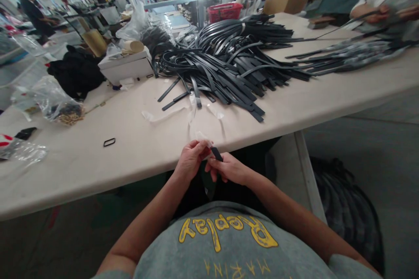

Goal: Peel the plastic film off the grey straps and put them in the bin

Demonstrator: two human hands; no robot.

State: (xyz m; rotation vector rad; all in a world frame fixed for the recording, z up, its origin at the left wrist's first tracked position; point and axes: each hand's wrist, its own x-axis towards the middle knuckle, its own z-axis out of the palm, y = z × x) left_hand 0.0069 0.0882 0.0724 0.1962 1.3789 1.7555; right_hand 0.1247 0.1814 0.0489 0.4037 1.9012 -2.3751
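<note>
Both arms (160, 200) reach forward, near the counter (131, 165) edge. The left hand (191, 159) pinches a white scrap (203, 137); the right hand (229, 168) has its grip tight on a black strap (216, 153).

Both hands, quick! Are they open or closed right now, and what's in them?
Left hand: closed, pinching thin whitish film.
Right hand: closed, holding a flat, narrow, black leather-like strap near its end.

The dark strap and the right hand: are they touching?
Touching. The head view shows the right hand gripping the dark strap, which projects from the grip.
</note>
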